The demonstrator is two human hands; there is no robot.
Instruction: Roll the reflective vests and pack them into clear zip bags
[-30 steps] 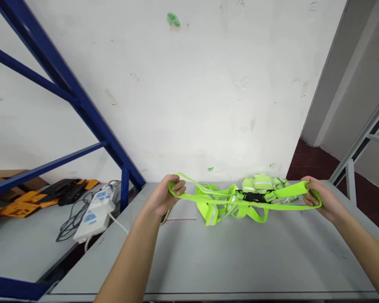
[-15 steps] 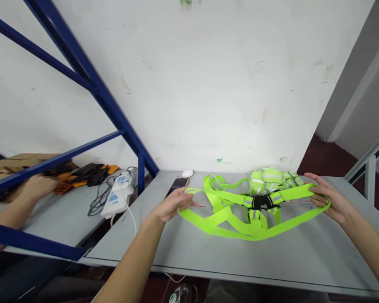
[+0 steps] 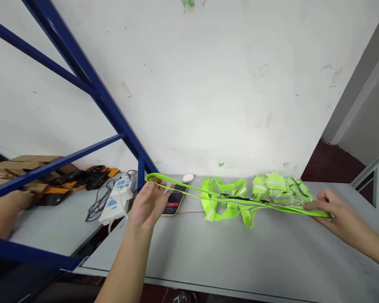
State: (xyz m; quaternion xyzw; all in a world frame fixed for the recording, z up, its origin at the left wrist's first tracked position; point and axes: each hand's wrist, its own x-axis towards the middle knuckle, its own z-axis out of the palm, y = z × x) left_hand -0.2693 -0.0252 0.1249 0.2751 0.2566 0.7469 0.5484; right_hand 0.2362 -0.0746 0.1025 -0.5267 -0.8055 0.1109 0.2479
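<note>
While right hand (image 3: 337, 213) pinches strap (image 3: 244, 203), left hand (image 3: 149, 207), fingers parted, carries other end; long axis crosswise between fingers.

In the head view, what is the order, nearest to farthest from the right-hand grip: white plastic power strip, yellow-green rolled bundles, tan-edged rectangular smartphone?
From the right-hand grip:
1. Yellow-green rolled bundles, to its left, by the wall.
2. Smartphone, well farther left.
3. White power strip, farthest left.
</note>
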